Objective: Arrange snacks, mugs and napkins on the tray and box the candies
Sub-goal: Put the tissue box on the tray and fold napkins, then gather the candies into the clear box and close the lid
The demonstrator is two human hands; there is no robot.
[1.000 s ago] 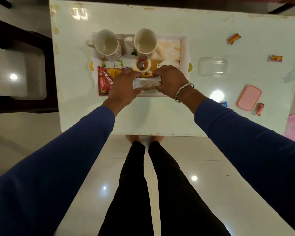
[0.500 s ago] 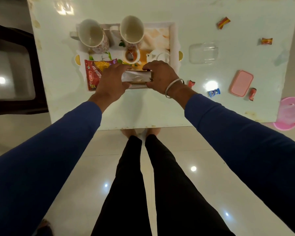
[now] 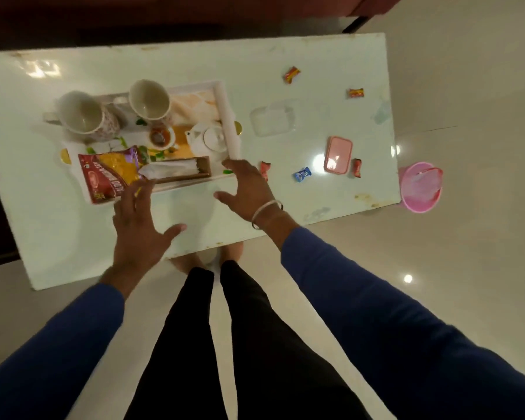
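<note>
A white tray [image 3: 228,116] on the table holds two mugs [image 3: 85,115] [image 3: 149,100], a red snack packet [image 3: 109,174] and white napkins [image 3: 170,170] in a brown holder at its near edge. My left hand [image 3: 140,225] hovers open just below the packet, holding nothing. My right hand [image 3: 246,186] is open with spread fingers beside the tray's near right corner. Several wrapped candies lie loose on the table: a red candy [image 3: 265,169], a blue candy [image 3: 302,174], another red candy [image 3: 357,167], and two farther ones [image 3: 291,74] [image 3: 355,93]. A clear box [image 3: 272,121] and its pink lid [image 3: 338,154] sit to the right.
The tray's printed surface shows a teapot and cup picture. A pink bin [image 3: 420,186] stands on the floor off the table's right edge. My legs are below the table's near edge. A dark chair sits at the far left.
Both hands have let go of the napkins, which now lie in the holder on the tray, and have drawn back toward me with fingers spread. The camera view has shifted left.
</note>
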